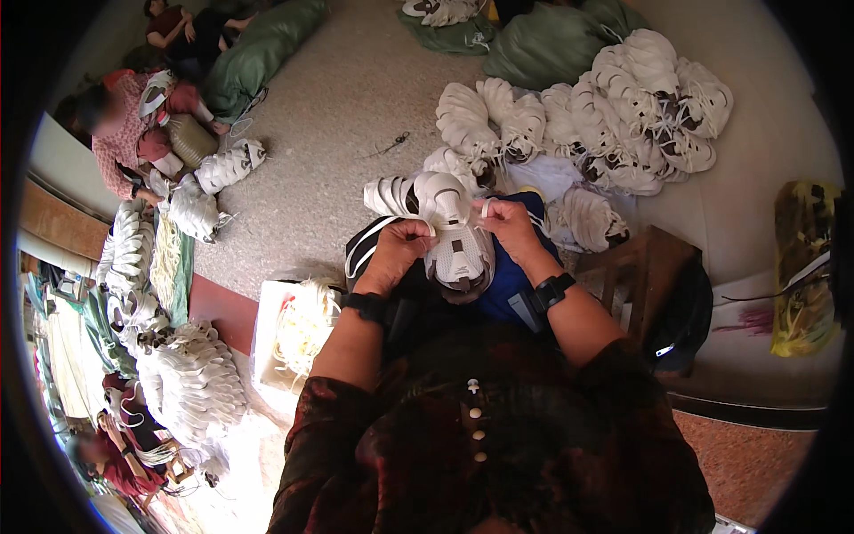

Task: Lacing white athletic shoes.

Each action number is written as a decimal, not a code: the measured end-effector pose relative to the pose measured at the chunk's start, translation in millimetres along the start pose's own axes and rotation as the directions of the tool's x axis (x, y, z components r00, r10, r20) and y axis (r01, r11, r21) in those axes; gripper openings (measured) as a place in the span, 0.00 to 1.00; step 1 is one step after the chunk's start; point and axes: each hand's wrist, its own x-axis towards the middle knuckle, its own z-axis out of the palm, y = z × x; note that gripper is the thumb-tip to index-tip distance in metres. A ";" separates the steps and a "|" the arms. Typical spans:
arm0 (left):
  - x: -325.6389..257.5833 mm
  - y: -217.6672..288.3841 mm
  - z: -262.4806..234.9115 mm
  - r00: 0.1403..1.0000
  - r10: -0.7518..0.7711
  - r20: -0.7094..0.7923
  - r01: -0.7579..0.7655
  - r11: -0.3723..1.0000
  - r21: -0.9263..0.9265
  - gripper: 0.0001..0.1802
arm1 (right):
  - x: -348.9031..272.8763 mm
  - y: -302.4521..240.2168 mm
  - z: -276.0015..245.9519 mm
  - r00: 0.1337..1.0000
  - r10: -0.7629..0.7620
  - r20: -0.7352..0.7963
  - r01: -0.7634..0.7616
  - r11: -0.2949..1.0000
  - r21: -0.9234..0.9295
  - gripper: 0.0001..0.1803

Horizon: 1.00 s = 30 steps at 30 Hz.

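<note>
A white shoe upper (461, 256) rests across my lap, its heel end toward me and a dark opening at its near edge. On its left side my left hand (396, 254) is closed in a pinch on a white shoelace (432, 230). From the right, my right hand (511, 230) pinches another part of white lace (485, 210) close to the upper's middle. Both hands are just above the upper. More nested white uppers (391, 196) lie right behind it, touching or nearly touching my knees. Fingertips partly hide the lace ends.
A big heap of white shoe uppers (623, 116) lies ahead on the right. At my left stands a white box of laces (302, 325). A wooden stool (636, 276) is by my right. Co-workers sit at the left among stacked uppers (191, 378) and green sacks (262, 58).
</note>
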 end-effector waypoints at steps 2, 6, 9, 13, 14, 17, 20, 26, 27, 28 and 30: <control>0.3 -2.4 -1.0 1.000 0.017 0.019 -0.017 1.000 -0.002 0.02 | 1.7 11.2 3.1 0.999 0.013 -0.040 -0.015 0.998 -0.059 0.03; -2.8 0.0 1.4 0.999 0.034 -0.011 -0.034 0.999 -0.004 0.04 | -1.0 9.4 9.6 0.962 -0.241 -0.124 0.155 0.865 -0.477 0.10; -3.5 -0.2 0.6 1.000 0.029 -0.003 -0.029 0.999 0.035 0.04 | -1.9 -0.6 14.1 0.958 -0.284 -0.033 0.205 0.762 -0.614 0.05; -4.2 2.8 8.8 0.998 0.043 -0.051 -0.036 0.991 0.126 0.03 | 8.2 -3.7 22.9 0.962 -0.270 0.030 0.198 0.619 -0.760 0.06; -5.4 1.5 12.7 0.989 0.094 -0.114 -0.081 0.990 0.113 0.03 | 9.1 -4.7 21.4 0.961 -0.274 0.026 0.198 0.621 -0.759 0.06; -11.4 5.5 22.3 0.984 0.065 -0.166 -0.058 0.997 0.045 0.03 | 3.9 -9.4 20.8 0.995 -0.017 -0.099 -0.033 0.880 -0.475 0.08; -15.6 15.9 40.7 0.995 -0.005 -0.095 0.008 0.999 0.032 0.04 | -14.5 -16.0 30.4 0.953 -0.217 -0.211 0.058 0.815 -0.577 0.07; -1.6 9.4 54.6 0.999 0.016 -0.032 -0.008 0.973 0.232 0.05 | -40.1 -38.9 33.9 0.953 -0.300 0.047 0.216 0.563 -0.798 0.06; 2.9 7.3 56.8 0.997 0.068 -0.031 -0.053 0.936 0.347 0.06 | -37.9 -29.5 31.9 0.941 -0.334 0.051 0.248 0.582 -0.774 0.07; 6.5 4.8 59.2 0.992 0.120 -0.025 -0.096 0.884 0.457 0.06 | -36.1 -25.4 29.7 0.941 -0.335 0.049 0.247 0.583 -0.774 0.07; 12.4 4.3 66.0 0.974 0.227 -0.022 -0.173 0.796 0.580 0.06 | -31.3 -18.8 28.5 0.935 -0.356 -0.010 0.227 0.616 -0.754 0.07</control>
